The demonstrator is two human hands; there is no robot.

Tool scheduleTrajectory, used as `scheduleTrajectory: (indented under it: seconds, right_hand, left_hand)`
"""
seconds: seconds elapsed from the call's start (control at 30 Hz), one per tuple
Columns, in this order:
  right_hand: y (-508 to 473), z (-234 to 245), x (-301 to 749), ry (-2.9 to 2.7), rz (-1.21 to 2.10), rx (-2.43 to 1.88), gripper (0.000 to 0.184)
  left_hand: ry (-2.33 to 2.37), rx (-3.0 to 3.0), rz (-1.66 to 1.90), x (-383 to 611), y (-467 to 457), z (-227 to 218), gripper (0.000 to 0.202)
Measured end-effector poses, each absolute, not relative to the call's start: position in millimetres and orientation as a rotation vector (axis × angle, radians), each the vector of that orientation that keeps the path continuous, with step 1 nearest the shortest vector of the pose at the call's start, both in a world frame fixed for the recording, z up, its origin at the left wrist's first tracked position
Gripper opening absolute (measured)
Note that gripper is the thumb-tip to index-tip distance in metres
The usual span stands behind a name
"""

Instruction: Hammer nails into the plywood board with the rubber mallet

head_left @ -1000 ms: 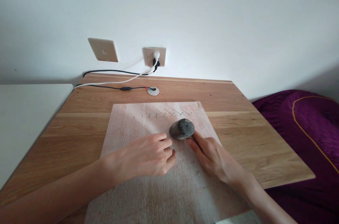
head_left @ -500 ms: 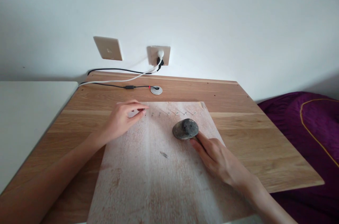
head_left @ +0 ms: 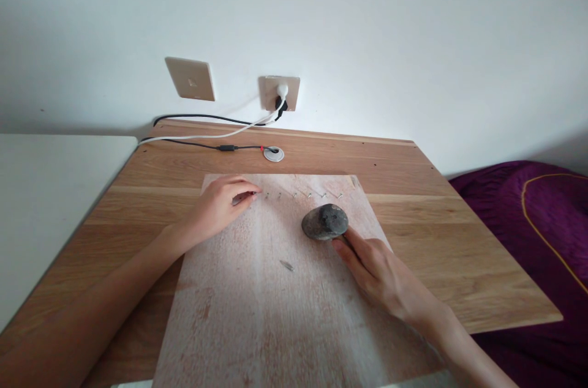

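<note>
At a wooden table (head_left: 436, 241), a person works over a pale, worn board (head_left: 275, 327) laid flat on it. The left hand (head_left: 215, 207) sits near the board's far-left corner. Thumb & forefinger are closed in a tight pinch on what looks like a small nail (head_left: 239, 198), the other fingers curled. The pinch lines up w/ the left end of a row of nails (head_left: 303, 195) standing along the far edge, prob. why the hand is set there. The right hand (head_left: 381, 275) lies nearly flat on the board, fingers stretched out & gripping nothing, tips touching the near-right side of a dark, rounded stone (head_left: 324, 222). The stone rests on the board just this side of the row's right half, within easy reach of that hand. A loose nail (head_left: 286, 265) lies on its side mid-board, between the two hands (well apart from the row). Behind, cables (head_left: 206, 142) run along the table's back edge to a wall socket (head_left: 281, 92); purple bedding (head_left: 528, 223) at right.
</note>
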State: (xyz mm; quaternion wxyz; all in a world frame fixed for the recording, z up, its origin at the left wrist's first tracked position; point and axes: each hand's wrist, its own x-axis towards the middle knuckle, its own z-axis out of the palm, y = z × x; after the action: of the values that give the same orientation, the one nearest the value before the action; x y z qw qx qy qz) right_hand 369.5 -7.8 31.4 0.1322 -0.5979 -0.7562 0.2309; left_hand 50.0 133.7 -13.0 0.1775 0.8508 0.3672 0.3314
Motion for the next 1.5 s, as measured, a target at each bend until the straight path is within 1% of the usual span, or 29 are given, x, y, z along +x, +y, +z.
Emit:
scheduleTrajectory:
  seconds: [0.3,0.43,0.6,0.73,0.97,1.03,1.1,1.17,1.23,1.37,1.43,1.5]
  right_hand:
    - [-8,29,370,-2.178,0.681,-1.738,0.037]
    - [-8,29,371,-2.162,0.665,-1.740,0.041]
    - [-8,27,373,-2.161,0.714,-1.779,0.040]
    - [-7,33,369,-2.165,0.775,-1.788,0.037]
    - [25,77,332,-2.189,0.783,-1.627,0.032]
    - [41,88,317,-2.223,0.742,-1.562,0.030]
    - [55,90,303,-2.272,0.694,-1.502,0.028]
    - [66,85,292,-2.335,0.639,-1.464,0.027]
    - [73,76,286,-2.389,0.594,-1.450,0.027]
    - [81,63,284,-2.425,0.586,-1.519,0.028]
    - [82,63,284,-2.445,0.581,-1.550,0.028]
    - [82,66,283,-2.440,0.567,-1.556,0.027]
  left_hand:
    - [1.061,2.446,0.965,53,136,-13,0.008]
    - [1.100,2.337,0.965,55,136,-14,0.008]
    - [1.182,2.109,0.926,56,137,-16,0.019]
    - [1.165,2.068,0.929,56,138,-14,0.024]
    - [1.138,2.094,0.948,56,137,-16,0.033]
    - [1.113,2.130,0.953,57,136,-15,0.032]
    - [1.084,2.180,0.952,57,135,-13,0.027]
    - [1.080,2.222,0.963,58,134,-11,0.021]
    - [1.107,2.234,0.983,59,133,-10,0.019]
    - [1.155,2.171,0.979,59,133,-12,0.031]
    - [1.166,2.137,0.979,59,134,-12,0.038]
    - [1.173,2.116,0.981,59,134,-12,0.040]
